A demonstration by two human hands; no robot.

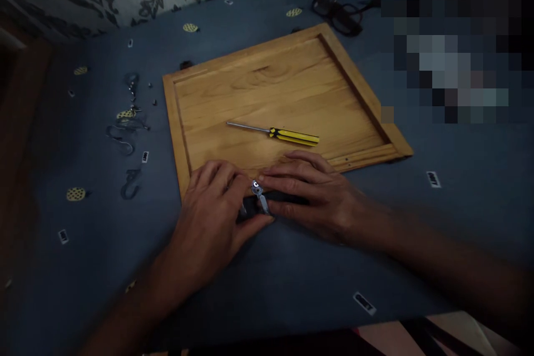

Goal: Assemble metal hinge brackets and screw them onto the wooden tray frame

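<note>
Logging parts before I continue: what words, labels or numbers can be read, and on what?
White tags printed on the blue cloth: dark marks, too blurred to read.
Screwdriver handle: no legible marking.
Metal fitting at the wooden panel edge: no legible marking.
No other text shows.

Dim, murky, soft-focus, dark corners

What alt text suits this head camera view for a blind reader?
Left hand and right hand meet on a small silvery metal fitting at the near edge of a light wooden panel on dark blue cloth. A yellow and black screwdriver lies on the panel; grey metal hooks lie left of it.
</note>
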